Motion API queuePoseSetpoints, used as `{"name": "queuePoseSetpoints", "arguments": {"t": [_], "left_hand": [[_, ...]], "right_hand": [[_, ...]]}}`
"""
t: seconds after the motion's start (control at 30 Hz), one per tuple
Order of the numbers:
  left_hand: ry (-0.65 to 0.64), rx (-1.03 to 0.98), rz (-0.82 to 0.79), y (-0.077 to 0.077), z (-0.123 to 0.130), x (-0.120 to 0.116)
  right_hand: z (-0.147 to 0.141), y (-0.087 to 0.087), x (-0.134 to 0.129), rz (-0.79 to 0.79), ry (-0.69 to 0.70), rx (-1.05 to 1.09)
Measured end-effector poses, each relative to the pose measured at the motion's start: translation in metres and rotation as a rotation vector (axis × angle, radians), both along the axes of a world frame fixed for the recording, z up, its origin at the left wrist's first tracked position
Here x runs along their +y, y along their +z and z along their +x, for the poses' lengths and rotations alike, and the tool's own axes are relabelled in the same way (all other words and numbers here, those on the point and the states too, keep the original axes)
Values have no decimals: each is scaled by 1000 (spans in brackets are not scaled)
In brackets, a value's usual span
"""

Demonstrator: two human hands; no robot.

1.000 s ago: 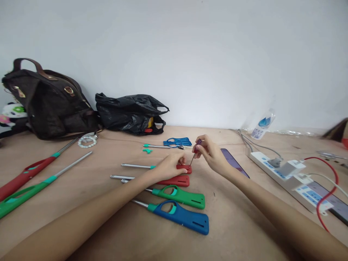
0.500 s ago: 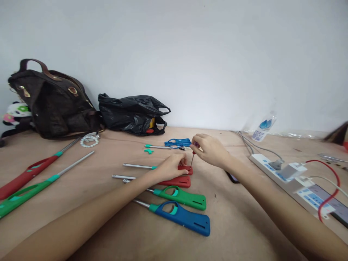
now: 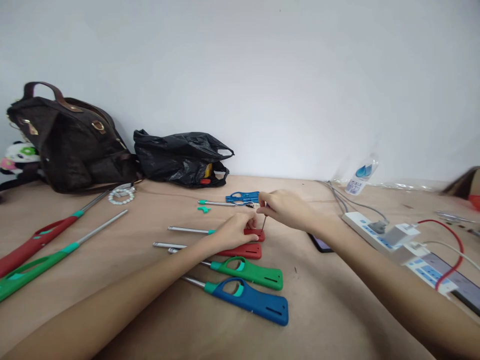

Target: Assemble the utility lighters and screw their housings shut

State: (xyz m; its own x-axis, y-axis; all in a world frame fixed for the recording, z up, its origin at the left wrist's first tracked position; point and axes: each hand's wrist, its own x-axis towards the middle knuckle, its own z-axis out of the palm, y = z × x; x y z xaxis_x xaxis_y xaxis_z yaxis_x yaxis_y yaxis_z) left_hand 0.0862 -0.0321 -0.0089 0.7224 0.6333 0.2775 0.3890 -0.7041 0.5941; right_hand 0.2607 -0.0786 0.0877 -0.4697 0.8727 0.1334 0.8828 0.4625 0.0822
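My left hand (image 3: 238, 230) presses and grips the far red gas lighter (image 3: 257, 234), whose metal tube sticks out to the left. Closed around the handle of a screwdriver (image 3: 264, 222), my right hand (image 3: 283, 207) holds it upright, the thin shaft meeting the end of that lighter's handle. The screwdriver's handle is mostly hidden by my fingers. Nearer to me lie another red lighter (image 3: 249, 251), a green lighter (image 3: 258, 272) and a blue lighter (image 3: 258, 301). Behind my hands are an opened blue lighter shell (image 3: 242, 197), a loose metal tube (image 3: 217, 203) and a small teal trigger (image 3: 203, 209).
A red lighter (image 3: 45, 237) and a green lighter (image 3: 45, 267) lie at the left. By the wall stand a dark bag (image 3: 82, 145) and a black plastic bag (image 3: 176, 157). On the right are a power strip (image 3: 369, 235) with cables, a bottle (image 3: 362, 175) and a phone (image 3: 318, 243).
My right hand has tilted and dropped slightly over the screwdriver, hiding its handle more. My left hand stays on the red gas lighter. The whole view has shifted a little.
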Motion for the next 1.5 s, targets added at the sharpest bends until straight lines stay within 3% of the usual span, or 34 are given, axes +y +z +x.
{"name": "queuePoseSetpoints", "arguments": {"t": [0.07,0.2,0.37,0.53,0.7,0.87,1.03,1.2,1.37,1.43,1.5], "left_hand": [[-12,-5,1,0,0,1],[-36,-22,0,-2,0,2],[-16,-9,25,-4,-1,3],[-20,-9,22,-4,-1,3],[-34,-24,13,-5,-1,3],[-25,-15,2,-2,-1,2],[-26,-16,0,-1,-1,2],[-28,-18,3,-4,-2,3],[-23,-14,-4,-3,-2,2],[-27,-16,-5,-2,-1,1],[-25,-12,-3,-2,-1,1]], "right_hand": [[-2,-1,0,44,-5,-21],[-3,-2,1,29,146,73],[-3,-3,3,73,-30,-46],[-1,-2,-4,84,64,10],[-6,0,-6,40,-71,-70],[0,2,-6,44,16,-10],[0,5,-6,56,-147,-125],[3,3,-7,49,41,6],[1,2,-4,94,-128,-119],[2,1,-4,101,-106,-78],[5,1,-4,58,1,19]]}}
